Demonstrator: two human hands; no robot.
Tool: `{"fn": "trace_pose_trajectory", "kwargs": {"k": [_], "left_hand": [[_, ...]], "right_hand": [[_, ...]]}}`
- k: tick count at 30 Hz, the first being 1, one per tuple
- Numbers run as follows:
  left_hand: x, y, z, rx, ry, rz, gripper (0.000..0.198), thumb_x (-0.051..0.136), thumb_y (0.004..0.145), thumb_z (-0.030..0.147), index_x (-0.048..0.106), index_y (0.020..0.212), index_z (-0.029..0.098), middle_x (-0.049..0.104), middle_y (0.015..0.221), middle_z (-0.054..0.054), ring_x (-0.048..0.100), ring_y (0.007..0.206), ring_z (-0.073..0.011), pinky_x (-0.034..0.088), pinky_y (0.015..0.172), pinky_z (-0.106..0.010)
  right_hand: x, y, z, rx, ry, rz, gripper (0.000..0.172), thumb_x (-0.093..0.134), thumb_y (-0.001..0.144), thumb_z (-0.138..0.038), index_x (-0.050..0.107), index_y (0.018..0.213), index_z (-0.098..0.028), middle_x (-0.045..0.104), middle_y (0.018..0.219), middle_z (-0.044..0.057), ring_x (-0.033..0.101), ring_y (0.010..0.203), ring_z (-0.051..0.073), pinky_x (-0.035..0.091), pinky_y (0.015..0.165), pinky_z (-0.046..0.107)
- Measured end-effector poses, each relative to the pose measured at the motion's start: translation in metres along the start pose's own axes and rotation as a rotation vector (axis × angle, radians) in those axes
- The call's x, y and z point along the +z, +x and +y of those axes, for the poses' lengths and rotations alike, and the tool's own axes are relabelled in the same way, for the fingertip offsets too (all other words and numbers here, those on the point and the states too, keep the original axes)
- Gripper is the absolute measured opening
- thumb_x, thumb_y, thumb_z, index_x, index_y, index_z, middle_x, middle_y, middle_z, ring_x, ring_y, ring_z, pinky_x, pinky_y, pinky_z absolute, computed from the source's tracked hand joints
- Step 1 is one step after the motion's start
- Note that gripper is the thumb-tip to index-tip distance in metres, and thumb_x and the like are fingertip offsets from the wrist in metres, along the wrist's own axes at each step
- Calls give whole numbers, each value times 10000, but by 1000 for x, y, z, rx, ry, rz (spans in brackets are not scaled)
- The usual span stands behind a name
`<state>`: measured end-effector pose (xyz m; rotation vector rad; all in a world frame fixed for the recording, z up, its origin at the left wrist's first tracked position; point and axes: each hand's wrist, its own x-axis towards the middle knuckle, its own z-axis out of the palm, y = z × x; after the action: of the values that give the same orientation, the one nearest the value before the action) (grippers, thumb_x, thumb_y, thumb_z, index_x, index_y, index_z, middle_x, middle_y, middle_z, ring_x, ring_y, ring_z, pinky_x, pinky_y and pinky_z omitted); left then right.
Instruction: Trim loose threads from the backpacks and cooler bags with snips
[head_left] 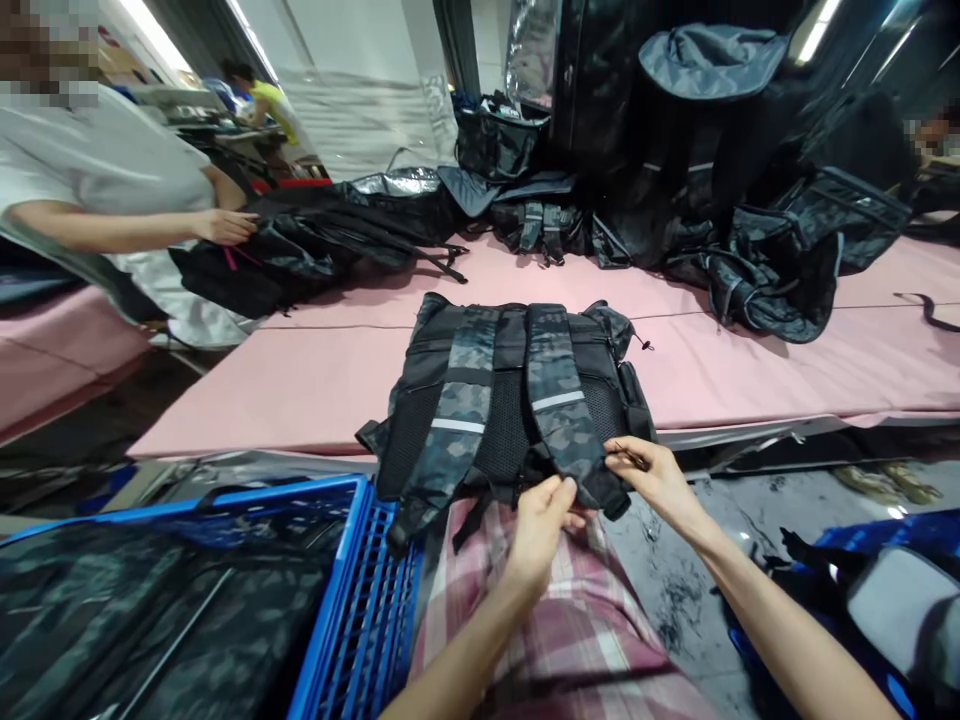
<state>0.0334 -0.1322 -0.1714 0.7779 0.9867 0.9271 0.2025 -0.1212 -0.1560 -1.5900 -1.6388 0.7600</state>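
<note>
A black and grey camouflage fabric backpack [510,400] lies flat, back panel up, on the near edge of a pink padded table [300,380]. It is directly ahead of both hands. Its long axis runs straight away from them, with the bottom end nearest and overhanging the table edge.

The left hand [544,525] is the closer one to the bag's middle line. Its fingers are curled shut around the lower tip of a padded camouflage shoulder strap [559,410] that carries a grey reflective stripe. A second, matching strap [457,420] lies parallel, further to that hand's left and untouched.

The right hand [656,478] sits just to the right of the left one, at the backpack's near corner. Its thumb and forefinger are pinched on a thin dark piece [628,456], too small to identify, and the other fingers are loosely bent.

Below both wrists lies a pink plaid cloth [555,620] over the person's lap. Left of the left forearm stands a blue slatted plastic crate [352,600] holding more camouflage fabric. Right of the right forearm is a grey stained floor [675,590].

Well beyond the hands, across the table, sits a heap of dark bags [780,270]. Far off to the left, a co-worker's hand [225,227] rests on a black bag [255,270].
</note>
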Motion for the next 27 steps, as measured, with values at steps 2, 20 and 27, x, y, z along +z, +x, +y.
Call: {"fn": "trace_pose_trajectory", "kwargs": {"k": [2, 20, 27], "left_hand": [[-7, -1, 18, 55, 28, 26, 363, 657, 673, 469, 631, 697, 108, 624, 609, -39, 567, 538, -114, 437, 523, -192], [-11, -5, 46, 71, 11, 27, 364, 666, 661, 451, 598, 668, 93, 629, 596, -56, 566, 524, -107, 423, 502, -180], [-10, -6, 43, 8, -78, 1, 403, 695, 626, 477, 585, 702, 97, 623, 583, -50, 576, 495, -114, 438, 507, -196]], "right_hand": [[-10, -7, -5, -102, -141, 83, 430, 611, 744, -399, 554, 1122, -202, 653, 919, 29, 610, 804, 181, 458, 706, 277], [-10, -9, -21, -701, -494, 340, 64, 555, 838, -216, 571, 861, -158, 637, 742, 41, 503, 654, 144, 320, 607, 285], [-5, -6, -21, -703, -524, 342, 73, 568, 825, -222, 580, 853, -155, 641, 743, 36, 502, 652, 144, 326, 611, 286]]}}
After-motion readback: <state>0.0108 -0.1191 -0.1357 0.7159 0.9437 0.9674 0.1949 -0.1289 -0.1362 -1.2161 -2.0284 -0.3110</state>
